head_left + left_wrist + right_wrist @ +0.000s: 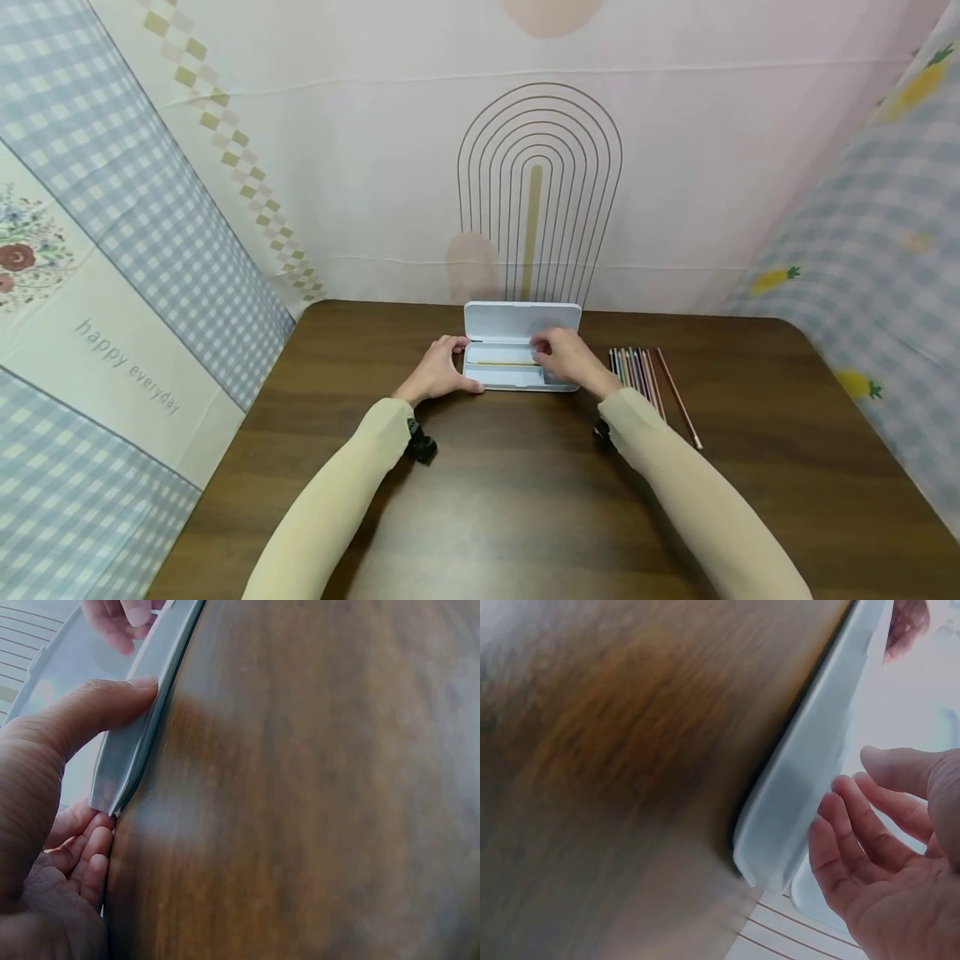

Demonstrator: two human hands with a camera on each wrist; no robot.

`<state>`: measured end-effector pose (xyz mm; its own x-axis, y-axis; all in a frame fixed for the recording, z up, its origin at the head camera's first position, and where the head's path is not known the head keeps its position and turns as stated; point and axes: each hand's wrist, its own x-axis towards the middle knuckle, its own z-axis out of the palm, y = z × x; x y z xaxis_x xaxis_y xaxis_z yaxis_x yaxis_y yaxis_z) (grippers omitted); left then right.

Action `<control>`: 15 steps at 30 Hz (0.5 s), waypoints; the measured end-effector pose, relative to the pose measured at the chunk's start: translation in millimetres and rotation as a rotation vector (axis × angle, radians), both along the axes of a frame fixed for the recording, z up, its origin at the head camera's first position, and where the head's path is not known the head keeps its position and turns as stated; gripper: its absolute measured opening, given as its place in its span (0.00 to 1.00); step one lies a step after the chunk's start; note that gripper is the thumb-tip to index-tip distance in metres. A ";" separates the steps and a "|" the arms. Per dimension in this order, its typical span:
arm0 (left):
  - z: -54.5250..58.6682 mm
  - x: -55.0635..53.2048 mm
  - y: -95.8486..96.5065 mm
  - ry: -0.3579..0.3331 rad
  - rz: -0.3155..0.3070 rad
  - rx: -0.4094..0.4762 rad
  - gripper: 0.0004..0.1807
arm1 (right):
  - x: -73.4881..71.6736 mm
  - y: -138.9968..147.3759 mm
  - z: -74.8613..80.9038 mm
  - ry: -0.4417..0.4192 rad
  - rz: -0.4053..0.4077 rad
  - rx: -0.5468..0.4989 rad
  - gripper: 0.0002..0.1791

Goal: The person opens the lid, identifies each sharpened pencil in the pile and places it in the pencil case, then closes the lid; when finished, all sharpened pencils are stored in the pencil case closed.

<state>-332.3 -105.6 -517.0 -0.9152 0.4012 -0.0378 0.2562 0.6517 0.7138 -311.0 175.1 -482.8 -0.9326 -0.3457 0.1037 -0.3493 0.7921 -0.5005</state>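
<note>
A white pencil case (504,379) lies on the table with its lid (498,321) raised against the back. In its tray lies one yellow pencil (504,363), the right end of which passes under my right hand. My left hand (442,371) grips the left end of the case, thumb (112,701) on the front wall and the other fingers round the corner. Over the right part of the tray is my right hand (567,354). In the right wrist view its thumb and bent fingers (862,832) stand apart, and nothing shows between them.
Several coloured pencils (637,371) lie side by side on the brown table (480,500), right of the case. One pencil (678,398) lies a little apart from them, slanted. A patterned cloth (390,183) hangs behind the table's back edge.
</note>
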 end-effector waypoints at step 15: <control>-0.9 -0.6 3.0 0.016 0.010 -0.011 0.52 | 27.9 10.5 16.6 0.066 -0.107 -0.117 0.15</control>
<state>-332.9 -102.6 -517.9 -0.9197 0.3915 -0.0276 0.2609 0.6623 0.7023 -283.1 185.7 -466.2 -0.9532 -0.2271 0.1995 -0.3014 0.7639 -0.5707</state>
